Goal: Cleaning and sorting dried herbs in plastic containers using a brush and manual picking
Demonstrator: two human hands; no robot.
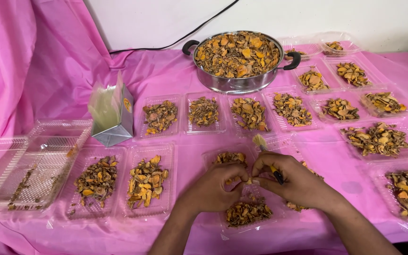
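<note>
Near the front edge of the pink-draped tabletop (175, 75), seen from the head camera, both hands met over a clear plastic tray (223, 231) that held dried orange-brown root slices. The left hand (211, 191) had its fingers (236, 174) curled closed, pinching a small slice (249, 180) at their tips. The right hand (291, 182) was touching it from the right, its fingers closed around a small brush (266, 153) with a yellow-and-black handle.

The brush's long axis ran from the right hand up and to the far left, so its pale bristles stood just beyond both hands, on the far side of the pinched slice. The slice sat between the two sets of fingertips, a little nearer the left hand's. A heap of slices (247, 212) lay in the tray directly beneath the hands, on the near side.

Other filled trays stood in rows to the left, right and far side. An emptied tray (38, 160) lay at far left, a silver box (114, 118) with clear bags stood beyond it, and a steel pan (237, 59) heaped with slices sat at the far centre.
</note>
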